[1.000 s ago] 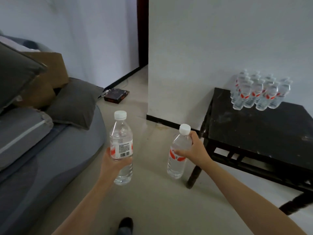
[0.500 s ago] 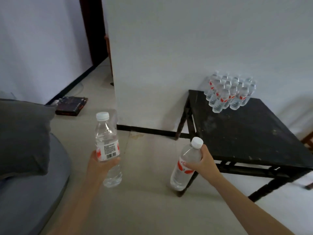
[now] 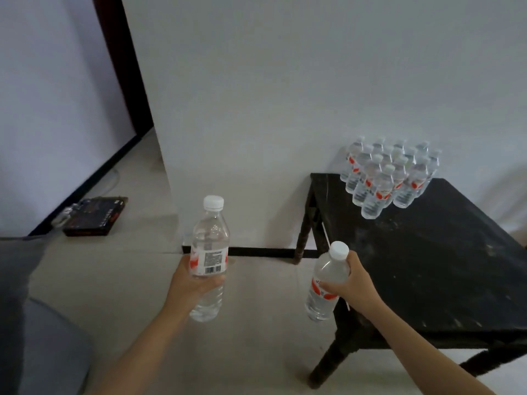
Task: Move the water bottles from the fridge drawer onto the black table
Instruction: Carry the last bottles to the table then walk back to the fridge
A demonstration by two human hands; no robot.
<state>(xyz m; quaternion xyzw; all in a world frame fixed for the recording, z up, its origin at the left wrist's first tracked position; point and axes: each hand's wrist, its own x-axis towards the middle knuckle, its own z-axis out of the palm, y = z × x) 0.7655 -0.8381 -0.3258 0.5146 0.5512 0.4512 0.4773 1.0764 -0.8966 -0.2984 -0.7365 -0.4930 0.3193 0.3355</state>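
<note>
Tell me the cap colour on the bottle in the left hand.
The cap is white; the head view shows it best.

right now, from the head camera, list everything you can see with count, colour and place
black wooden table: one, black, right side, against the white wall
clear plastic water bottles with white caps: tight cluster, count unclear, red labels, upright on the table's far corner
clear water bottle with a barcode label: one, white cap, held upright above the beige floor
clear water bottle with a red label: one, white cap, held tilted by the table's near left edge
dark flat box: one, black and red, on the floor by the left wall
grey upholstered seat: one, grey, lower left
dark door frame: one, dark brown, upper left
left hand: fingers curled round the barcode bottle
right hand: fingers curled round the red-label bottle
</note>
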